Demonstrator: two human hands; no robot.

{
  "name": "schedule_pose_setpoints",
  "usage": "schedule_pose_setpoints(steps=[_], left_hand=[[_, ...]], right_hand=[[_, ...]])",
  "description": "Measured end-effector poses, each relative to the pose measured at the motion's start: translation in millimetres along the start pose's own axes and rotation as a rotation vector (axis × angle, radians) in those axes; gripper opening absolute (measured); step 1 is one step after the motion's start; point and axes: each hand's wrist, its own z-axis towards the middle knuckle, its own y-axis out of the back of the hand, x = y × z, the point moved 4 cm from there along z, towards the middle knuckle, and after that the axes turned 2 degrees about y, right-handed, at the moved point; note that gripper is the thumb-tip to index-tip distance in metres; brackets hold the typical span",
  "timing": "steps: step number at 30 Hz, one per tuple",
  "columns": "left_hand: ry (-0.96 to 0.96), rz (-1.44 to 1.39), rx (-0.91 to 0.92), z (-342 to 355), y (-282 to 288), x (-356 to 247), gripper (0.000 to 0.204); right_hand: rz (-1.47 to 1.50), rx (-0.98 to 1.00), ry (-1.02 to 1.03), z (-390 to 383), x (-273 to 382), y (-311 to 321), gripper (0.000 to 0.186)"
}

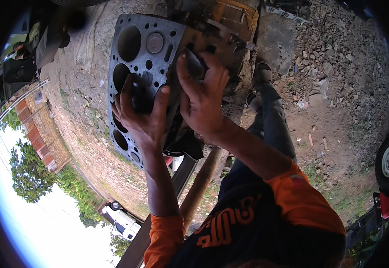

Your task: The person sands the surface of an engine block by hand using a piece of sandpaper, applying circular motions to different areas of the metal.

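Note:
A grey metal engine block (161, 67) stands in front of me, its flat face showing large round cylinder bores and smaller holes. My left hand (138, 120) is over that face, thumb and fingers curled round a dark, rounded, shiny piece (142, 96) whose kind I cannot make out. At the block's right side is my right hand (203, 96). Its thumb and forefinger grip a dark, smooth, curved piece (194, 67), partly covered by the fingers. One bore, near the top, holds a pale round disc (154, 42).
A wooden pole (201, 187) and a dark beam (145, 243) run below the block. My legs (275, 120) are to the right, on dirt with rubble (333, 67). Farther off are a yellowish wooden frame (232, 13), a white vehicle (123, 223) and a wheel (388, 161).

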Motion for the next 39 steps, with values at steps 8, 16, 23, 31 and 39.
schedule_pose_setpoints(steps=[8, 16, 23, 31, 39], left_hand=[[0.032, 0.015, 0.025, 1, 0, -4, 0.092], [0.027, 0.014, 0.022, 0, 0, -4, 0.091], [0.026, 0.020, 0.009, 1, 1, -4, 0.091], [0.032, 0.056, 0.022, 0, 0, -4, 0.090], [0.014, 0.047, 0.021, -1, 3, -2, 0.091]], right_hand=[[0.039, 0.006, -0.041, -8, 6, -1, 0.064], [0.033, -0.026, -0.038, 2, 4, 1, 0.062], [-0.031, 0.011, -0.048, 11, 1, 1, 0.061], [-0.010, -0.084, -0.026, 27, -6, -1, 0.058], [0.026, -0.064, -0.076, 27, -7, 0, 0.065]])
